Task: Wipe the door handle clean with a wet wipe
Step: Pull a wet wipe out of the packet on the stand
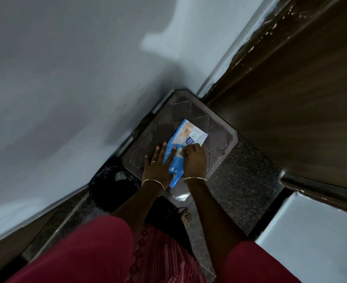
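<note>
Left hand flat, fingers spread; right hand curled, fingertips pinching.

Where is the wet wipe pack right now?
The wet wipe pack lies centre-frame on the dark stool top, under the left hand and right hand, beside the brown door.

Glossy plastic wipe pack, patterned plastic stool
</note>
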Tool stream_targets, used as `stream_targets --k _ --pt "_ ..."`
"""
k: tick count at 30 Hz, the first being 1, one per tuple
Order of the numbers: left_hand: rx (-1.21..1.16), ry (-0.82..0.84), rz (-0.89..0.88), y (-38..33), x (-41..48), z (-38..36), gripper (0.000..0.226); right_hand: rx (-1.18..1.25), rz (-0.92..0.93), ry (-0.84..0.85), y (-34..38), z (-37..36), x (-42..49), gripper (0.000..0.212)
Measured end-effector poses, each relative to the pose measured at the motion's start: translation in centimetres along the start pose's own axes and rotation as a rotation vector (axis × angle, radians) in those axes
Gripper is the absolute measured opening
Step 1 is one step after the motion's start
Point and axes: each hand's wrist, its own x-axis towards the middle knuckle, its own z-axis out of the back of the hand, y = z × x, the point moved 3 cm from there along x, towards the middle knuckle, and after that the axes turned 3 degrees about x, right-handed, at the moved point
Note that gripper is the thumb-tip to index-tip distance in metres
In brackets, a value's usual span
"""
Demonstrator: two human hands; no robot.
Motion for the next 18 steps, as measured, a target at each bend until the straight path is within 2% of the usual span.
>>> stream_targets --k 6,12,15,18 --pt "0.024 0.012 0.007 0.4 -0.1 -0.9 0.097 0.244 -0.177 -0.094 -1.5 0.1 -0.4 0.008" --pt "0.014 0.04 0.03 0.1 -0.2 -0.6 0.096 0.391 -0.242 -0.215 -2.4 0.0 -1.2 0.017" --pt "0.009 0.08 0.053 -0.3 -0.3 -0.2 0.096 0.598 -0.321 -0.22 -2.2 -0.1 -1.1 0.02" --pt "0.009 0.09 0.088 -0.6 -0.3 -0.1 0.094 0.974 -0.507 -0.188 -1.4 -0.2 -0.8 0.018"
